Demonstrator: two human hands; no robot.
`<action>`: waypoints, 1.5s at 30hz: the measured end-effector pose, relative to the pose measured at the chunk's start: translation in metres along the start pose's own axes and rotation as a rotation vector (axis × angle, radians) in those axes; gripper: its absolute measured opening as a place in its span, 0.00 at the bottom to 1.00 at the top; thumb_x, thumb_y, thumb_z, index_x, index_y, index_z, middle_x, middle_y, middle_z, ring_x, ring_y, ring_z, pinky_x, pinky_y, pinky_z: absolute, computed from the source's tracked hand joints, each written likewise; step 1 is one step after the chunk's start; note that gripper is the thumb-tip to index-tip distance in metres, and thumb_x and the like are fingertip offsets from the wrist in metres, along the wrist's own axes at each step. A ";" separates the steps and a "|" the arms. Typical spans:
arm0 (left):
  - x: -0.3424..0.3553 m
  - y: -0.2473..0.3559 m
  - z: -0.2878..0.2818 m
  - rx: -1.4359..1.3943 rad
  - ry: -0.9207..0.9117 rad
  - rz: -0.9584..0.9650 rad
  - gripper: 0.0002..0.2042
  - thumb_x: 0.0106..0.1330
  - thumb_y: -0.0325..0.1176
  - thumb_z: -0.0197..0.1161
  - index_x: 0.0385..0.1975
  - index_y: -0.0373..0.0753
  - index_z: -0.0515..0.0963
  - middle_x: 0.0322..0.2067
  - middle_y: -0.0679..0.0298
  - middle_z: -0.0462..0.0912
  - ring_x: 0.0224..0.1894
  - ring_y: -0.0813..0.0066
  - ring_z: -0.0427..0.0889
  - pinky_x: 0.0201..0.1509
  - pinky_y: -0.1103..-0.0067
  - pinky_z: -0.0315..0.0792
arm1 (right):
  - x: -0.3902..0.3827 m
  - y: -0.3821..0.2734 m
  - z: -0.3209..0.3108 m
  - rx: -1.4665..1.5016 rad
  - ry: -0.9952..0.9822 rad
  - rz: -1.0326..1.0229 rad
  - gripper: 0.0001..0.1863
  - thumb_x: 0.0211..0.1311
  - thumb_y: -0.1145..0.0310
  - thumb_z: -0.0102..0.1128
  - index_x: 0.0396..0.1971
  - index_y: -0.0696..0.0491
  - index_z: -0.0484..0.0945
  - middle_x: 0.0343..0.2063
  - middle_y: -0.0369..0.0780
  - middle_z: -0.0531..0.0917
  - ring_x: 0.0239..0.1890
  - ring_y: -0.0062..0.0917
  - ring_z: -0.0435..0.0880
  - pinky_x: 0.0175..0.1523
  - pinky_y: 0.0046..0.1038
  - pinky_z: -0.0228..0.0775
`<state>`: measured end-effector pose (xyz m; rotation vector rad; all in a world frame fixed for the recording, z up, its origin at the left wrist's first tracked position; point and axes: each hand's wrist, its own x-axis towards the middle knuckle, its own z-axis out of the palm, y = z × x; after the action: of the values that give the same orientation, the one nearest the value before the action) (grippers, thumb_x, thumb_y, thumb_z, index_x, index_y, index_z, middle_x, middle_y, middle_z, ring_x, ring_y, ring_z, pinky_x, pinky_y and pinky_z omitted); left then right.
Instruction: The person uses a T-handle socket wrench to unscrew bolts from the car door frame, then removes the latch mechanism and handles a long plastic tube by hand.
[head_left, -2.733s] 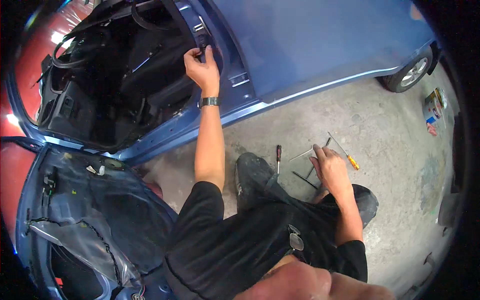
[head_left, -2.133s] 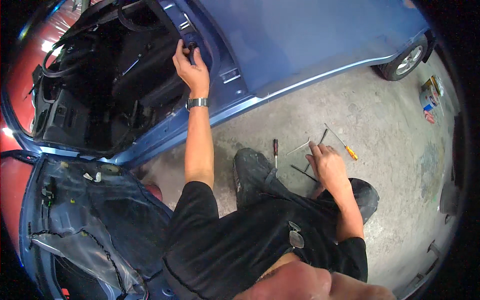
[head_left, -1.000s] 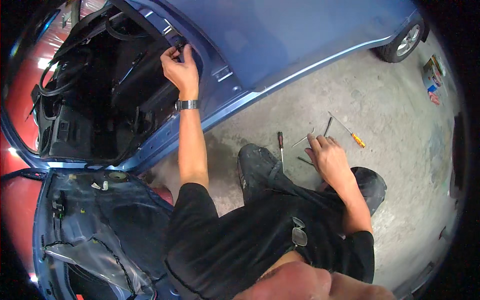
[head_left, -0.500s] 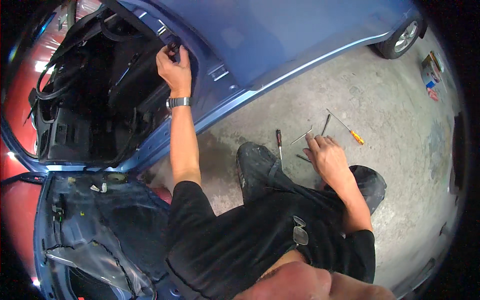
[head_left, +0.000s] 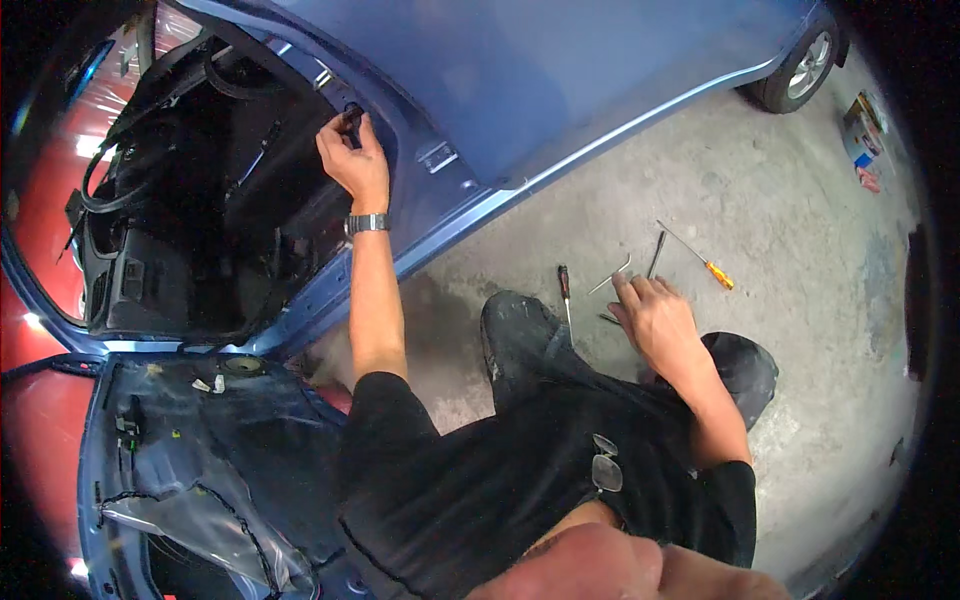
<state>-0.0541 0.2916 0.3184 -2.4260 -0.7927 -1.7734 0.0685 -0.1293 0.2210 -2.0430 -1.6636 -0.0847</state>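
Observation:
My left hand point(head_left: 352, 153), with a watch on the wrist, has its thumb and fingers closed on a small black part point(head_left: 352, 112) at the blue door pillar point(head_left: 395, 130), just below a metal striker point(head_left: 325, 78). My right hand point(head_left: 655, 325) hangs palm down near my knee, fingers apart and slightly bent, nothing visibly in it. Around it on the concrete lie a dark-handled screwdriver point(head_left: 564, 285), a yellow-handled screwdriver point(head_left: 719, 275), a bent metal rod point(head_left: 608, 276) and a black bar point(head_left: 658, 250). Part of the tools is hidden behind the hand.
The car's open door point(head_left: 210, 450), with peeled plastic sheeting, is at lower left beside the dark cabin opening point(head_left: 200, 180). A blue rear door point(head_left: 570, 70) and wheel point(head_left: 800, 65) are above. A can point(head_left: 862, 135) stands on the floor point(head_left: 820, 250) at right. Red surfaces point(head_left: 40, 440) line the left.
The view has shifted, so the car appears further left. My left hand stays at the black part, moving slightly lower on the pillar. My right hand hovers by the tools with little movement.

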 end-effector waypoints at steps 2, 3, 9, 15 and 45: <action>0.000 0.002 0.002 0.012 0.042 0.014 0.14 0.59 0.32 0.71 0.38 0.32 0.76 0.34 0.55 0.79 0.35 0.59 0.79 0.40 0.70 0.72 | 0.001 -0.002 -0.005 -0.003 -0.095 0.048 0.22 0.59 0.64 0.63 0.51 0.59 0.74 0.34 0.44 0.81 0.39 0.38 0.84 0.53 0.42 0.75; 0.000 0.002 0.005 0.030 0.063 0.072 0.10 0.59 0.27 0.68 0.37 0.31 0.77 0.33 0.54 0.77 0.35 0.58 0.78 0.38 0.70 0.72 | -0.001 -0.002 -0.007 -0.001 -0.087 0.045 0.22 0.59 0.64 0.63 0.51 0.59 0.74 0.34 0.44 0.81 0.39 0.38 0.84 0.53 0.42 0.75; 0.009 -0.017 0.000 0.027 0.026 0.176 0.13 0.59 0.30 0.70 0.40 0.32 0.76 0.35 0.54 0.77 0.37 0.57 0.78 0.42 0.70 0.72 | -0.005 0.002 -0.005 -0.015 -0.070 0.040 0.23 0.58 0.64 0.64 0.50 0.60 0.75 0.34 0.45 0.81 0.38 0.39 0.84 0.52 0.42 0.75; 0.012 -0.010 0.003 -0.008 0.003 0.124 0.13 0.58 0.27 0.70 0.39 0.31 0.75 0.34 0.54 0.76 0.34 0.59 0.77 0.40 0.69 0.72 | -0.003 0.002 -0.004 0.000 -0.106 0.050 0.23 0.58 0.63 0.64 0.50 0.60 0.75 0.33 0.45 0.80 0.38 0.39 0.84 0.53 0.41 0.75; 0.002 -0.008 0.029 -0.139 0.321 -0.042 0.14 0.55 0.32 0.74 0.31 0.32 0.75 0.29 0.57 0.76 0.31 0.63 0.76 0.35 0.71 0.71 | 0.003 -0.021 -0.051 0.073 -0.079 0.262 0.17 0.63 0.66 0.62 0.48 0.58 0.78 0.34 0.49 0.82 0.36 0.46 0.83 0.39 0.41 0.75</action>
<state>-0.0312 0.3087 0.3080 -2.1261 -0.7113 -2.2247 0.0627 -0.1456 0.2739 -2.2125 -1.4068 0.1461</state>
